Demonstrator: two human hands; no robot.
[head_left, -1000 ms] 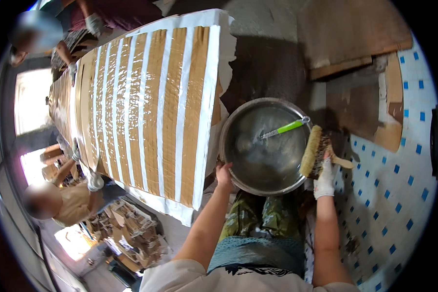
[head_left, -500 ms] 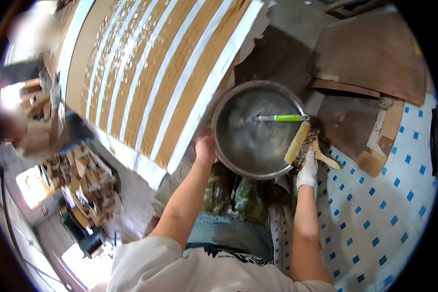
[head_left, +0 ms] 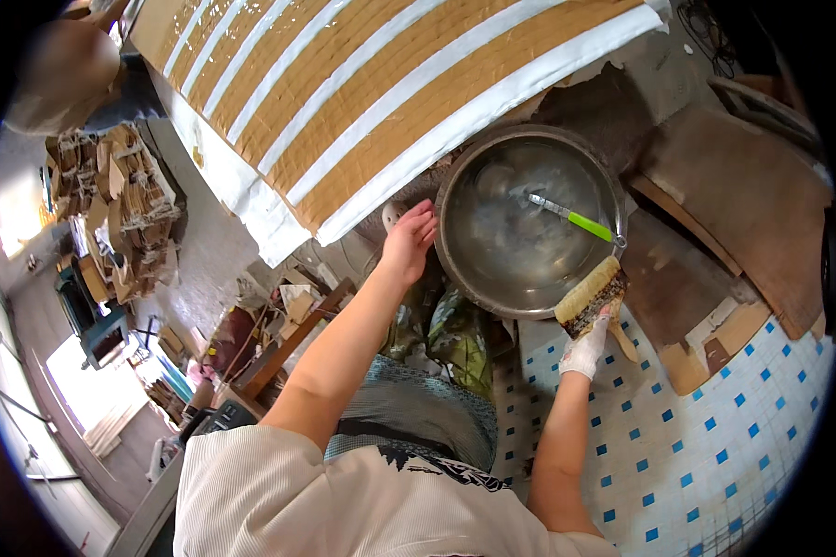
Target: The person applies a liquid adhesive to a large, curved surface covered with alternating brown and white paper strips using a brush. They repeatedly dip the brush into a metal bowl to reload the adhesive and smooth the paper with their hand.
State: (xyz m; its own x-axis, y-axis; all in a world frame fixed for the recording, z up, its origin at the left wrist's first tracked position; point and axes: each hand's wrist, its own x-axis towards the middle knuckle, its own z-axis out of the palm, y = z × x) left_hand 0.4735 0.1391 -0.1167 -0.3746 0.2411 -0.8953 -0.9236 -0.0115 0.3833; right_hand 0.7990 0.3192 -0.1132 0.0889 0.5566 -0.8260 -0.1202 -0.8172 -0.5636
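A round metal basin (head_left: 450,263) holds cloudy liquid. Inside it lies a utensil with a bright green handle (head_left: 590,226), its end at the rim. My left hand (head_left: 411,243) is bare and sits just left of the basin, apart from the rim, fingers extended and holding nothing. In a white glove, my right hand (head_left: 582,354) grips a wide flat brush (head_left: 581,314) by its wooden handle. The brush's pale bristles are at the basin's lower right rim; whether they touch it I cannot tell.
A large panel (head_left: 381,102) with brown and white stripes stands beyond the basin. Brown boards (head_left: 743,209) lie at the right, near a tiled surface with blue squares (head_left: 715,455). Stacked brown pieces (head_left: 116,204) and another person (head_left: 65,79) are at the left.
My left hand has come off the basin's rim and its fingers have straightened. The view has turned, shifting the panel and basin. The brush stays in my right hand.
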